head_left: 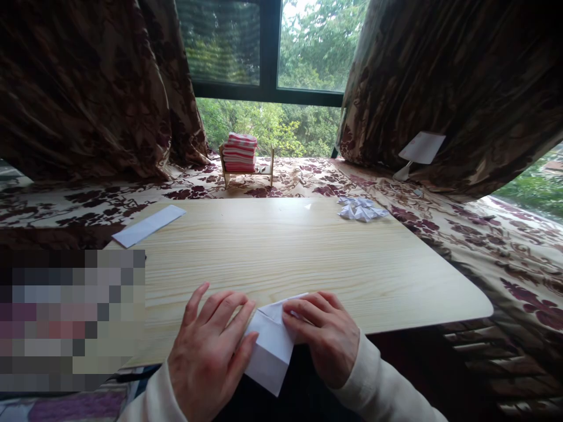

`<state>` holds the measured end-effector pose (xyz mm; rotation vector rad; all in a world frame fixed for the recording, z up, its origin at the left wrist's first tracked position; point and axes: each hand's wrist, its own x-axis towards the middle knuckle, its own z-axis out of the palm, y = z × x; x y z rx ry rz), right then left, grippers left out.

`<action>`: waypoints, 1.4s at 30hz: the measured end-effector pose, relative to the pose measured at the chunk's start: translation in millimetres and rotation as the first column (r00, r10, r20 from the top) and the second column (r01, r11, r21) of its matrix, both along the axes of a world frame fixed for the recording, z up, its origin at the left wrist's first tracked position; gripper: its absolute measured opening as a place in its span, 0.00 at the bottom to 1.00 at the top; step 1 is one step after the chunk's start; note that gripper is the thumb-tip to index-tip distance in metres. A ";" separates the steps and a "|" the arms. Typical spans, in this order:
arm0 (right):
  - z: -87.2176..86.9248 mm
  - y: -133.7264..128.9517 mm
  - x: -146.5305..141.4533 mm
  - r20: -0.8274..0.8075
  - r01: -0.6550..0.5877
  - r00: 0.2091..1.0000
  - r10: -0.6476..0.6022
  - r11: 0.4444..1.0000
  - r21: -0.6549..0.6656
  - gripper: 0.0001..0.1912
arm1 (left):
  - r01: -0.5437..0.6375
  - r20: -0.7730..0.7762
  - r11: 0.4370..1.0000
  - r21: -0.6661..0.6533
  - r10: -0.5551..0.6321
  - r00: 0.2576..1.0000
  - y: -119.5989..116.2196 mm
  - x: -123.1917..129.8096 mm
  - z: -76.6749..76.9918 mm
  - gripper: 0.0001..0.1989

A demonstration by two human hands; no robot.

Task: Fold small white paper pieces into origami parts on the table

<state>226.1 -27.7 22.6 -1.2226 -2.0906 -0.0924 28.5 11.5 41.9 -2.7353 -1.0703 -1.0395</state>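
A folded sheet of white paper (pixel 271 346) lies at the near edge of the wooden table, its lower corner hanging over the edge. My left hand (pixel 215 340) rests flat at its left side, fingers apart, thumb touching the paper. On the right, my right hand (pixel 323 331) has its fingers bent and pressed together on the paper's upper right part, pinching a folded flap. The fingertips of that hand hide some of the fold.
The pale wooden table (pixel 264 252) carries a flat white paper strip (pixel 149 225) at the far left and folded white paper pieces (pixel 361 209) at the far right. Behind stand a small rack with red-and-white cloths (pixel 240 153) and a white lamp (pixel 422 147).
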 end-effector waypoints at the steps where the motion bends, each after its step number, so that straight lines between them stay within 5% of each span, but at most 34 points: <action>1: -0.5 0.6 0.0 -0.001 -0.002 1.000 0.002 1.000 -0.008 0.12 | 0.001 0.005 1.000 0.004 -0.001 1.000 0.2 2.2 0.1 0.12; 16: 3.8 4.8 5.7 0.041 -0.095 0.995 0.096 0.995 -0.035 0.15 | 0.141 -0.027 0.987 0.081 -0.139 0.990 -1.6 11.9 -15.4 0.13; 28: 3.9 9.2 -13.0 0.305 0.127 0.945 -0.117 0.992 -0.014 0.10 | 0.139 0.013 0.987 0.085 -0.141 0.990 -1.6 9.6 -18.6 0.13; 37: 2.3 9.4 18.4 0.473 0.187 0.856 -0.208 0.978 0.091 0.10 | 0.152 0.003 0.985 0.084 -0.153 0.988 -1.1 8.7 -19.0 0.14; 42: 18.3 10.7 26.0 0.469 0.238 0.859 -0.205 0.971 -0.010 0.13 | 0.144 0.028 0.983 0.114 -0.148 0.989 -3.6 9.9 -16.9 0.13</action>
